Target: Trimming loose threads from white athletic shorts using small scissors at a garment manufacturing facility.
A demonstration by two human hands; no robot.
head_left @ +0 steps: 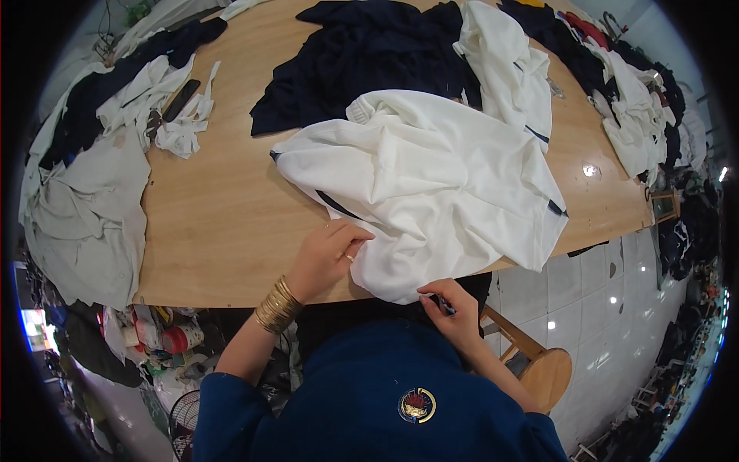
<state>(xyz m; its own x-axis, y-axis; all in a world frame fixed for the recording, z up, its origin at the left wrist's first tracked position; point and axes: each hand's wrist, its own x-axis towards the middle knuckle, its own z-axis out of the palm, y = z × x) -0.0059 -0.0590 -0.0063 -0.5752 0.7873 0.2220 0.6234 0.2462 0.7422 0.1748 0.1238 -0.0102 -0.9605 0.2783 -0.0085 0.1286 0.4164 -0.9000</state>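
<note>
White garment (pixel 450 181): spread rumpled at the middle of the table (pixel 223 246), reaching the near edge. My left hand (pixel 335 250) is at its near-left border, fingertips on the cloth; cannot tell whether I have it pinched or merely rest there. My right hand (pixel 453 308) has thumb and index together on the near hem, a small dark object (pixel 446 306) tucked in the curled fingers.

Risks (judged): cloth at the near edge could slide off if its weight wins; the tucked object could snag the fabric if my fingers shift; a hard pull could drag the navy cloth (pixel 354 69) touching the far side.

Room: widest bare wood lies left, up to the grey cloth (pixel 92 231). Right, a smaller stretch before the heaped cloths (pixel 635 115). Far side crowded.
</note>
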